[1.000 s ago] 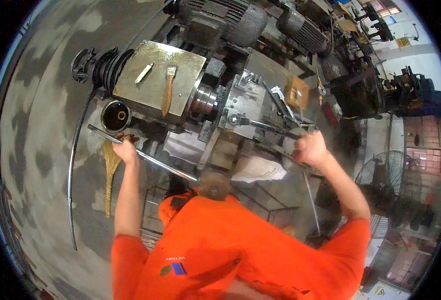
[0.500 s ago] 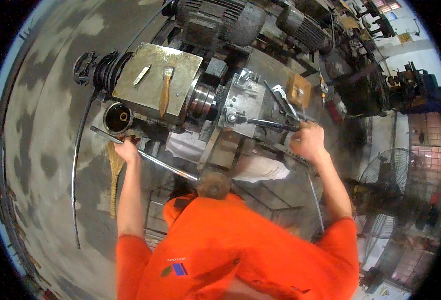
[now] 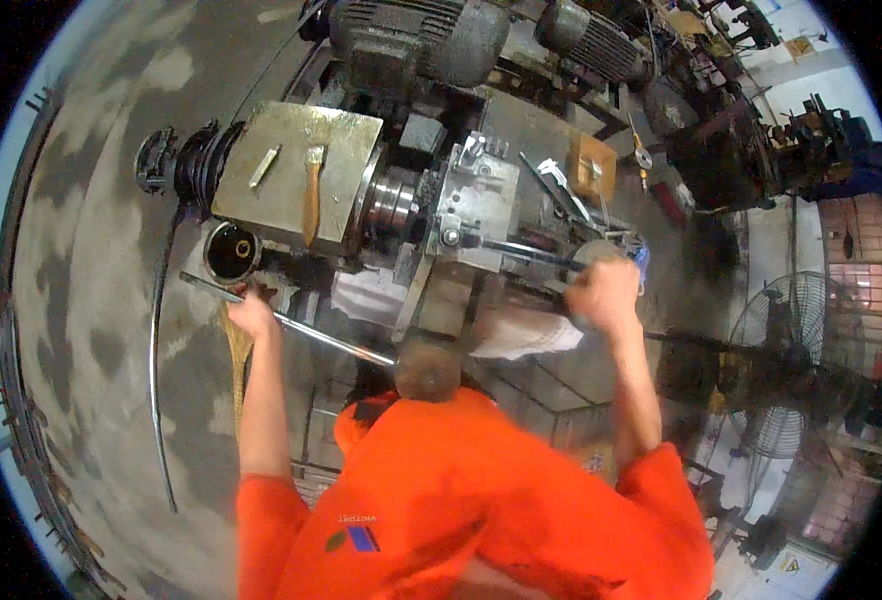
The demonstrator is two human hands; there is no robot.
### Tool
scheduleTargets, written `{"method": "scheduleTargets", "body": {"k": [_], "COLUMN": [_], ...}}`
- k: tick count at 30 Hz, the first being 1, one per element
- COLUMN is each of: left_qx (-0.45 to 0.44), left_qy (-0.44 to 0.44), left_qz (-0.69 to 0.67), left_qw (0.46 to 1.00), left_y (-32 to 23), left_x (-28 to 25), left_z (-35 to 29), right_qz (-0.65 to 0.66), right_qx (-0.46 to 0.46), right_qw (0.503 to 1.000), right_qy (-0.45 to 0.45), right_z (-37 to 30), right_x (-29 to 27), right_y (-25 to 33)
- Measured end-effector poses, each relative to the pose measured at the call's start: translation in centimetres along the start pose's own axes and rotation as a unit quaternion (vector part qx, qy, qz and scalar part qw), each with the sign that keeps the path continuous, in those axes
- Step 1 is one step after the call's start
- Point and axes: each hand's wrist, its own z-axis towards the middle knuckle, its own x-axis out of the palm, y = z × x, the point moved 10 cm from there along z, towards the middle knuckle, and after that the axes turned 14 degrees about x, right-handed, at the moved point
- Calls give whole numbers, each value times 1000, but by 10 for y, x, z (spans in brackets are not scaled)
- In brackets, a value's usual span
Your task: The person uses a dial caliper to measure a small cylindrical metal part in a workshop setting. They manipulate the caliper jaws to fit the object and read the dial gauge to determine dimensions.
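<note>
My left hand [image 3: 251,312] is closed around a long steel bar [image 3: 333,338] slanting across the front of the machine. The bar's inner end meets a blurred round brown part [image 3: 428,372] close to my body. My right hand [image 3: 609,297] is wrapped round the outer end of a long-handled lever [image 3: 521,248]. That lever's head sits over a bolt on the steel tool block [image 3: 476,205] of what looks like a lathe. Left of the block is a shiny round chuck or spindle nose [image 3: 391,203]; I see no workpiece in it.
On the headstock's flat top [image 3: 271,215] lie a wooden-handled brush [image 3: 312,200] and a small pale bar [image 3: 265,167]. Calipers [image 3: 561,188] and a wooden box [image 3: 594,170] rest behind the lever. A dark oily pot [image 3: 231,250] is near my left hand. Fans [image 3: 781,320] stand at right.
My right hand has come slightly nearer to me with the lever end, and a blue item now shows behind it. My left hand keeps its hold on the bar. The whole view has shifted a little.
</note>
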Motion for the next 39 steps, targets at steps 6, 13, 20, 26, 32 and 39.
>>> {"method": "scheduleTargets", "body": {"k": [6, 13, 20, 26, 32, 39], "left_qx": [12, 23, 26, 4, 10, 15], "left_qy": [-11, -3, 5, 23, 31, 43], "left_qz": [-88, -101, -52, -66, -63, -105], "left_qw": [996, 995, 998, 998, 997, 993], "left_y": [20, 14, 11, 16, 25, 39], "left_x": [-6, 2, 2, 2, 0, -6], "left_z": [4, 2, 7, 6, 10, 20], "right_qz": [11, 31, 66, 53, 77, 79], "right_qx": [19, 43, 47, 60, 64, 45], "right_qw": [1000, 999, 996, 996, 993, 996], "right_qy": [6, 5, 26, 50, 57, 23], "right_z": [-11, -20, -34, -35, -39, -39], "right_x": [1, -3, -7, 2, 1, -11], "right_y": [-1, -2, -3, -7, -8, 2]}}
